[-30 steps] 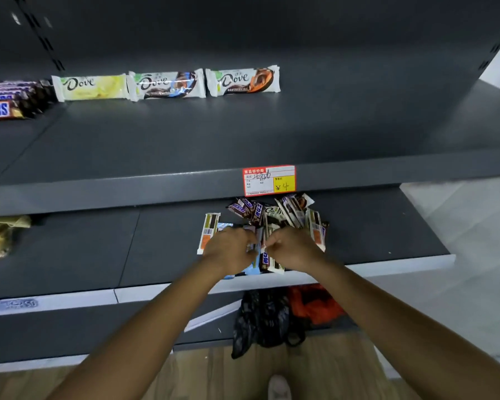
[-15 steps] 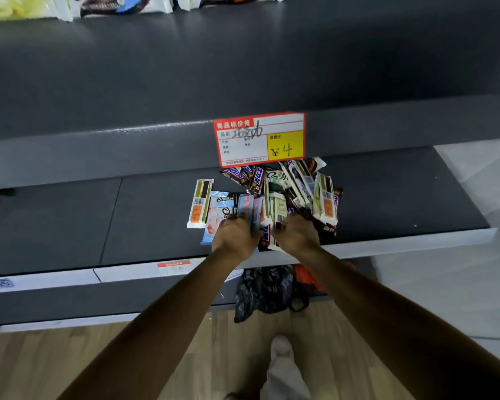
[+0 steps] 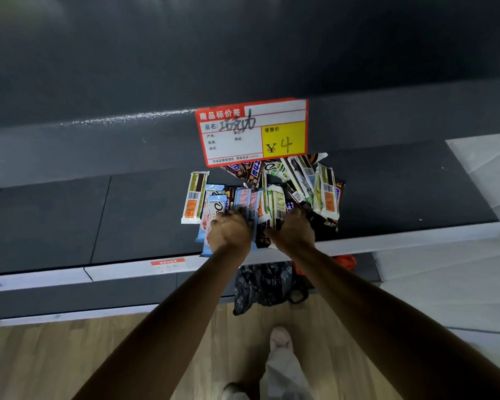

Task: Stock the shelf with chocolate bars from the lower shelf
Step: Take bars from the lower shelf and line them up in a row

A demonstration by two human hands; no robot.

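A loose pile of chocolate bars (image 3: 274,192) lies on the dark lower shelf (image 3: 127,220), under a red and yellow price tag (image 3: 253,131). One bar (image 3: 194,197) lies apart at the pile's left. My left hand (image 3: 230,232) is closed around light-blue wrapped bars (image 3: 244,202) at the pile's near edge. My right hand (image 3: 293,229) is closed on white and green wrapped bars (image 3: 276,204) beside it. The two hands almost touch. The upper shelf (image 3: 98,90) above shows only its bare dark surface in this view.
A black bag (image 3: 261,284) and an orange bag (image 3: 345,259) sit under the lower shelf. Wooden floor (image 3: 55,356) and my shoe (image 3: 280,339) are below. White flooring (image 3: 459,278) lies to the right of the shelf end.
The camera has tilted down and closer, so the Dove bars on the upper shelf have left the view. Both hands stay at the near edge of the pile, fingers closed among the bars.
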